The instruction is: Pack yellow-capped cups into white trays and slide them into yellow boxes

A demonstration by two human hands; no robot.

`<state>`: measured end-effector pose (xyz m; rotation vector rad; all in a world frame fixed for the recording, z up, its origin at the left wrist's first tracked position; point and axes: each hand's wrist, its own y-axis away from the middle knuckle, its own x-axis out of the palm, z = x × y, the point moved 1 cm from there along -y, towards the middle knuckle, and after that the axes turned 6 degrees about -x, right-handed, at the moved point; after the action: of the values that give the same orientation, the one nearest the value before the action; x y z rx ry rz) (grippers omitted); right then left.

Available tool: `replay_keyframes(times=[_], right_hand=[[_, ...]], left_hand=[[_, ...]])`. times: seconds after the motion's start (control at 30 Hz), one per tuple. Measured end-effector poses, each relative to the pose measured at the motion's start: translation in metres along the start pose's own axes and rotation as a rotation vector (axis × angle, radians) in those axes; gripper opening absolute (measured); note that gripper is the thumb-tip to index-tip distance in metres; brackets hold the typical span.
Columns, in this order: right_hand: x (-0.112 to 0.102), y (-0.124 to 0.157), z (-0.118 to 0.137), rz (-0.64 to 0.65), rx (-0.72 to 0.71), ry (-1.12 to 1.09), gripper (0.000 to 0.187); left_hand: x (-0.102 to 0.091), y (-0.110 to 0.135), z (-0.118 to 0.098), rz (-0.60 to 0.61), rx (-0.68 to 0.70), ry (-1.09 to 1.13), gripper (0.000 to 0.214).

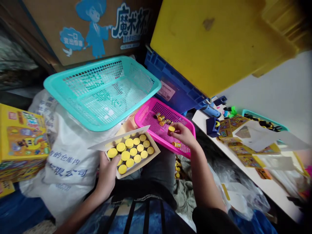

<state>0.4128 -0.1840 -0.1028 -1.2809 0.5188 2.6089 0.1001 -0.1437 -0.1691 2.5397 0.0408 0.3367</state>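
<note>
Left hand (108, 170) grips the near-left side of an open rectangular cardboard box (139, 164) of upright round yellow-lidded containers (133, 151), right hand (181, 133) pinches a small yellow-capped cylinder (171, 129) in or just above a pink perforated plastic basket (156, 129) with loose yellow-capped bottles (162, 123).

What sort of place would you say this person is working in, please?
Probably a small packing workshop or storeroom, though I can't be certain: the left hand holds a carton of yellow-capped containers, a pink basket holds small bottles, and a large printed cardboard box stands behind.
</note>
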Motion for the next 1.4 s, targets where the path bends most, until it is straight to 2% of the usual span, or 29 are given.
replay_keyframes(times=[0.07,0.13,0.2,0.27,0.37,0.5,0.6,0.77,0.97,1.07,1.17,1.27,1.4], right_hand=[[0.001,0.019,0.017,-0.047,-0.312,-0.293,0.035],[0.002,0.038,0.033,-0.077,-0.577,-0.485,0.029],[0.004,0.050,0.045,-0.124,-0.712,-0.465,0.024],[0.005,0.057,0.054,-0.201,-0.780,-0.367,0.019],[0.008,0.060,0.058,-0.260,-0.741,-0.271,0.010],[0.017,0.060,0.058,-0.226,-0.583,-0.372,0.034],[0.027,0.060,0.058,-0.209,-0.496,-0.447,0.039],[0.039,0.057,0.063,-0.157,-0.496,-0.417,0.032],[0.051,0.052,0.073,-0.134,-0.427,-0.541,0.032],[0.053,0.052,0.082,-0.123,-0.402,-0.353,0.032],[0.057,0.049,0.095,-0.146,-0.438,-0.026,0.034],[0.068,0.040,0.109,-0.186,-0.470,0.297,0.025],[0.088,0.025,0.115,-0.149,-0.470,0.430,0.022]], left_hand=[[0.000,-0.001,0.002,0.009,-0.003,0.001,0.053],[-0.001,-0.002,0.004,0.014,0.006,0.002,0.054],[-0.003,-0.002,0.006,0.028,0.014,0.006,0.054],[-0.004,-0.002,0.007,0.049,0.011,0.006,0.054],[-0.004,0.000,0.007,0.061,-0.003,0.004,0.054],[-0.003,0.002,0.005,0.054,-0.009,0.020,0.054],[-0.003,0.001,0.004,0.067,0.019,0.015,0.053],[-0.006,-0.001,0.007,0.073,0.043,-0.004,0.048],[-0.006,0.000,0.006,0.054,0.007,0.016,0.046],[-0.005,0.001,0.004,0.048,-0.002,0.018,0.043],[-0.004,0.003,0.002,0.053,-0.008,0.011,0.040],[-0.003,0.005,-0.002,0.064,0.002,0.014,0.042],[-0.003,0.006,-0.003,0.077,0.004,0.009,0.043]])
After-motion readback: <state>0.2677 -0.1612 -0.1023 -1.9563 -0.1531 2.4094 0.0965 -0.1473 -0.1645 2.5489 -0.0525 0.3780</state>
